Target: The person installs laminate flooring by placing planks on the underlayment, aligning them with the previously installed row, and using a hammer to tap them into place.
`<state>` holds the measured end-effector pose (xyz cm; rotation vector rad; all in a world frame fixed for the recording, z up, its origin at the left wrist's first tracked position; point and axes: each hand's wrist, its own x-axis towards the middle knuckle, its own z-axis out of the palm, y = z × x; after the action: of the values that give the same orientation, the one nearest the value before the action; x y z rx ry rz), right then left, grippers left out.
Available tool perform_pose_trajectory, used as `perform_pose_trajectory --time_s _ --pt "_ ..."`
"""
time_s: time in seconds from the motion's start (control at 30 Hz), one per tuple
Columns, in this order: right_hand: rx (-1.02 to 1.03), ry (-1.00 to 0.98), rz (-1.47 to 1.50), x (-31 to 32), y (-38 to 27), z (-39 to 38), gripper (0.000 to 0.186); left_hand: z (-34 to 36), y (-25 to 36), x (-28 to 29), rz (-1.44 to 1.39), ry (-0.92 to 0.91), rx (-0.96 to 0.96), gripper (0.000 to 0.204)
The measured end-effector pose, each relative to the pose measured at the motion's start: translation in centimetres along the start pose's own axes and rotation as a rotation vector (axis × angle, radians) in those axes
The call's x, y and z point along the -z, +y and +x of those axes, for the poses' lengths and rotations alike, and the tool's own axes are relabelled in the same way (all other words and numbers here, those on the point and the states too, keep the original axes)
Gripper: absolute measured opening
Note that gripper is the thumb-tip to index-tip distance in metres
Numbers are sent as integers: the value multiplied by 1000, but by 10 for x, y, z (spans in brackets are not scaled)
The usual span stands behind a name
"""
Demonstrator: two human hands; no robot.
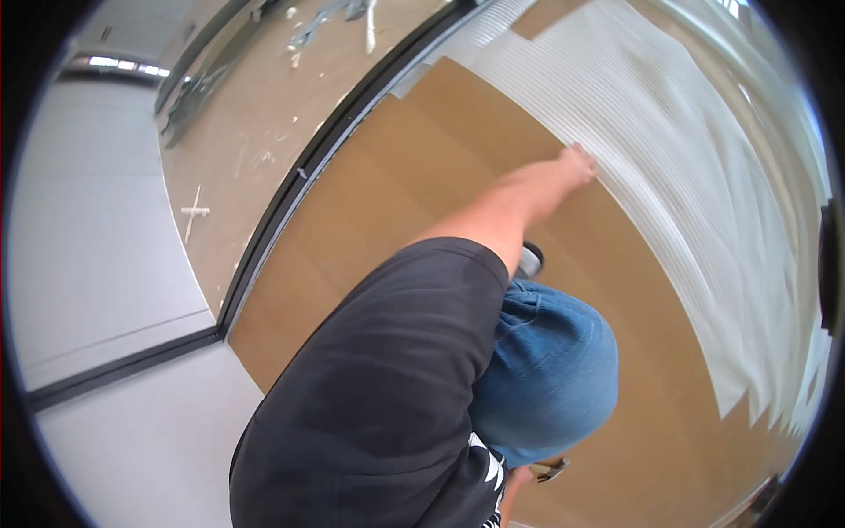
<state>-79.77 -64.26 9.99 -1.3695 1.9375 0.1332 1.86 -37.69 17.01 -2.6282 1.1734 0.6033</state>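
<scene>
My left hand [578, 165] is stretched out in front, at the edge where a brown floor covering [634, 264] meets a white ribbed sheet [651, 132]. Its fingers look curled, though slightly blurred, and whatever they may hold does not show. Low in the picture, my right hand [519, 476] is mostly hidden behind my bent knee in blue denim. A small tool [552, 470] with a dark, metallic-looking end juts out from it; its exact kind is unclear.
A black frame rail [299, 172] runs along the left, with a dusty, littered floor strip [264, 150] beyond it. White panels [97, 220] stand at far left. The white sheet lies wrinkled, with a jagged edge, at right. My shoe [531, 260] rests on the brown covering.
</scene>
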Motion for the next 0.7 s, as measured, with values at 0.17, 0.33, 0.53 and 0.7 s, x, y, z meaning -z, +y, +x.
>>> perform_pose_trajectory --time_s 0.17,0.33,0.53,0.7 --pt "-51 -136 160 23 -35 19 38 1 6 -9 155 -85 -14 105" --pt "-118 -191 91 7 -101 79 33 10 39 5 398 -59 -19 81" --pt "735 212 -249 51 -295 114 38 -6 84 72 335 82 -153 61" --pt "1063 -51 -470 -55 -475 -51 33 -37 54 57 214 34 -199 50"
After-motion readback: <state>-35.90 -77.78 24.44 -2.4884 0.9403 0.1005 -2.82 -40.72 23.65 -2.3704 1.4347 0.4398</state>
